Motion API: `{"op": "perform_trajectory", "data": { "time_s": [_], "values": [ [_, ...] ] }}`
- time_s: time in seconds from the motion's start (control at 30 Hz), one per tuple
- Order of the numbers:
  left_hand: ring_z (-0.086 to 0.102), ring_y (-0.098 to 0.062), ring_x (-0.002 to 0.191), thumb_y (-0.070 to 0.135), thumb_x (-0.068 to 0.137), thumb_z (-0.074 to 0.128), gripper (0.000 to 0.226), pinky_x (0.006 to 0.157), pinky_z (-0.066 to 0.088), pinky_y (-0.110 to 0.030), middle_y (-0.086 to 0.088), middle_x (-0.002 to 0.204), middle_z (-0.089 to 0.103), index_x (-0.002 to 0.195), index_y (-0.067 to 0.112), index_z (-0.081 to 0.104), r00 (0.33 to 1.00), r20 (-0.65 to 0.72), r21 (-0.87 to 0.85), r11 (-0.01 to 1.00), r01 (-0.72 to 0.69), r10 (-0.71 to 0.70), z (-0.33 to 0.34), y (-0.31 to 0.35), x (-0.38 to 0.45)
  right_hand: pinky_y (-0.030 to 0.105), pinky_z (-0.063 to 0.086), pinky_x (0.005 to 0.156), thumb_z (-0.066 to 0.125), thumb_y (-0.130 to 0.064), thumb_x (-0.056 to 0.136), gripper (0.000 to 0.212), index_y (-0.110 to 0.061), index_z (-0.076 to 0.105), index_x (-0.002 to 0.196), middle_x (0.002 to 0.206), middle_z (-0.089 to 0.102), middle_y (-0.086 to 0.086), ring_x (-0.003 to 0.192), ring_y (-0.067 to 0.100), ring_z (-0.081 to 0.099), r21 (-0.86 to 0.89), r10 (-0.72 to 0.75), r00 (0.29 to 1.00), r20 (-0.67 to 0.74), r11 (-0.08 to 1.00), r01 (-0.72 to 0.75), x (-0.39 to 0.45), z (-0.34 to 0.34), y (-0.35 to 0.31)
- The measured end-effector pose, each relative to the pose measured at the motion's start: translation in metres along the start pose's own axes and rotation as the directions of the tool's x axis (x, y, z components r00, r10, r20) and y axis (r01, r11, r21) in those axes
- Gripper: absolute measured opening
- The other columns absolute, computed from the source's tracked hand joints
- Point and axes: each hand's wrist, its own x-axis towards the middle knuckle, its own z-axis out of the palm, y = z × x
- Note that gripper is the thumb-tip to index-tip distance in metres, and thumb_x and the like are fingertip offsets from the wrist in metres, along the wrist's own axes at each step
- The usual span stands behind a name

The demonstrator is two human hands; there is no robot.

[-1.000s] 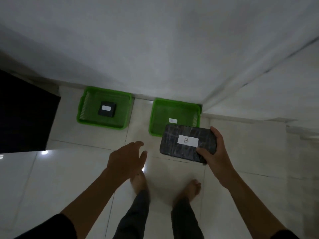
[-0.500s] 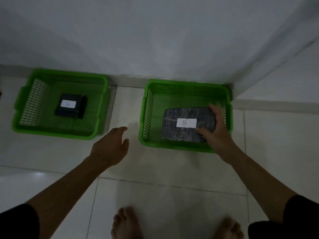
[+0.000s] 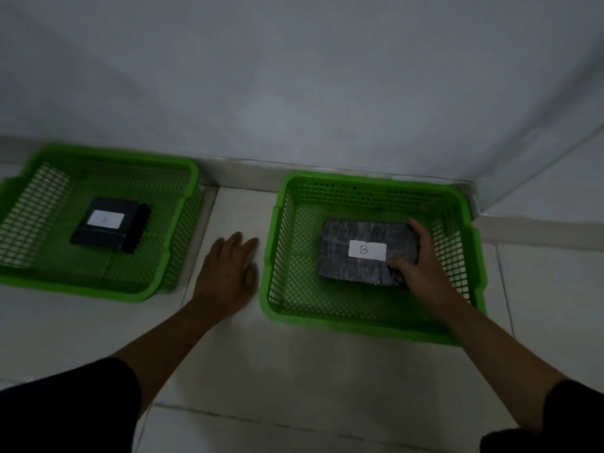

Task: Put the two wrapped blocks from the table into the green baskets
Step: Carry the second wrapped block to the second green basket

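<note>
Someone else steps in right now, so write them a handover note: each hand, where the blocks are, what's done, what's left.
Right hand: grip closed on the right end of the block labelled B, which sits low inside the right green basket; whether it rests on the bottom cannot be told.
Left hand: open, empty, on or just above the floor tiles between the baskets.
Other wrapped block: lying in the left green basket, untouched.
Done: both blocks are in baskets.
Left: release block B and draw the right hand out.
</note>
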Motion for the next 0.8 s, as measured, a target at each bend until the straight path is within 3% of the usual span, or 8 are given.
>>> {"op": "perform_trajectory", "data": {
  "time_s": [0.17, 0.3, 0.43, 0.53, 0.6, 0.67, 0.73, 0.8],
  "values": [
    [0.016, -0.04, 0.147, 0.052, 0.095, 0.016, 0.066, 0.117, 0.018, -0.053, -0.012, 0.161, 0.023, 0.154, 0.025, 0.026, 0.999, 0.025, 0.034, 0.999, 0.038, -0.039, 0.004, -0.005, 0.009, 0.001, 0.047, 0.067, 0.066, 0.002, 0.091, 0.08, -0.023, 0.024, 0.155, 0.131, 0.043, -0.007, 0.096, -0.014, 0.05, -0.053, -0.01, 1.0, 0.008, 0.999, 0.01, 0.007, 0.0, -0.001],
    [0.01, -0.04, 0.149, 0.053, 0.096, 0.017, 0.064, 0.116, 0.015, -0.054, -0.009, 0.163, 0.017, 0.155, 0.028, 0.022, 1.0, 0.03, 0.04, 0.999, 0.009, -0.01, 0.002, -0.007, 0.016, 0.002, 0.042, 0.074, 0.068, -0.002, 0.091, 0.081, -0.022, 0.023, 0.155, 0.134, 0.04, -0.008, 0.112, 0.007, 0.049, -0.118, -0.012, 1.0, -0.008, 0.993, 0.011, 0.01, 0.004, -0.004],
    [-0.009, -0.033, 0.15, 0.062, 0.091, 0.002, 0.071, 0.119, 0.003, -0.049, -0.003, 0.166, -0.006, 0.156, 0.034, -0.002, 0.999, 0.052, 0.087, 0.996, -0.016, 0.011, 0.013, -0.011, 0.021, 0.026, 0.04, 0.098, 0.07, -0.005, 0.09, 0.08, -0.019, 0.024, 0.155, 0.137, 0.04, -0.007, 0.122, 0.01, 0.045, -0.167, -0.049, 0.998, -0.035, 0.985, 0.043, 0.007, 0.008, -0.001],
    [-0.018, -0.029, 0.149, 0.065, 0.088, -0.007, 0.071, 0.12, -0.003, -0.047, 0.001, 0.164, -0.017, 0.153, 0.037, -0.013, 0.999, 0.037, 0.091, 0.996, -0.024, 0.021, 0.02, -0.014, 0.022, 0.04, 0.038, 0.111, 0.071, -0.011, 0.09, 0.077, -0.019, 0.028, 0.154, 0.152, 0.037, 0.003, 0.132, 0.019, 0.043, -0.262, -0.031, 0.999, -0.014, 0.965, 0.027, 0.007, 0.005, 0.002],
    [-0.019, -0.028, 0.149, 0.066, 0.088, -0.007, 0.072, 0.12, -0.003, -0.047, 0.001, 0.163, -0.018, 0.153, 0.037, -0.013, 0.999, 0.016, 0.091, 0.995, -0.04, 0.039, 0.023, -0.015, 0.021, 0.048, 0.03, 0.117, 0.071, -0.017, 0.09, 0.079, -0.02, 0.027, 0.156, 0.155, 0.032, 0.013, 0.14, 0.029, 0.034, -0.379, -0.031, 0.999, -0.035, 0.925, 0.016, 0.004, 0.005, 0.004],
    [-0.019, -0.027, 0.149, 0.064, 0.089, -0.005, 0.07, 0.12, -0.004, -0.048, 0.001, 0.163, -0.018, 0.153, 0.037, -0.014, 0.999, 0.003, 0.103, 0.994, -0.048, 0.048, 0.027, -0.015, 0.022, 0.045, 0.024, 0.115, 0.076, -0.028, 0.086, 0.084, -0.022, 0.028, 0.155, 0.156, 0.027, 0.018, 0.141, 0.031, 0.026, -0.526, -0.141, 0.988, -0.06, 0.846, 0.088, -0.003, 0.005, 0.001],
    [-0.019, -0.026, 0.149, 0.064, 0.09, -0.001, 0.07, 0.12, -0.004, -0.049, 0.001, 0.163, -0.018, 0.153, 0.036, -0.015, 0.999, -0.008, 0.114, 0.992, -0.047, 0.049, 0.031, -0.015, 0.023, 0.047, 0.026, 0.112, 0.078, -0.046, 0.08, 0.086, -0.028, 0.035, 0.153, 0.153, 0.029, 0.016, 0.139, 0.03, 0.026, -0.648, -0.263, 0.964, 0.034, 0.728, 0.221, -0.008, 0.006, -0.004],
    [-0.019, -0.026, 0.149, 0.063, 0.091, 0.003, 0.07, 0.12, -0.004, -0.049, 0.001, 0.163, -0.019, 0.153, 0.036, -0.015, 0.999, -0.014, 0.114, 0.992, -0.05, 0.052, 0.033, -0.015, 0.022, 0.052, 0.029, 0.112, 0.073, -0.062, 0.077, 0.085, -0.035, 0.039, 0.15, 0.151, 0.032, 0.013, 0.139, 0.033, 0.027, -0.713, -0.261, 0.954, 0.149, 0.64, 0.287, -0.008, 0.007, -0.006]
  ]
}}
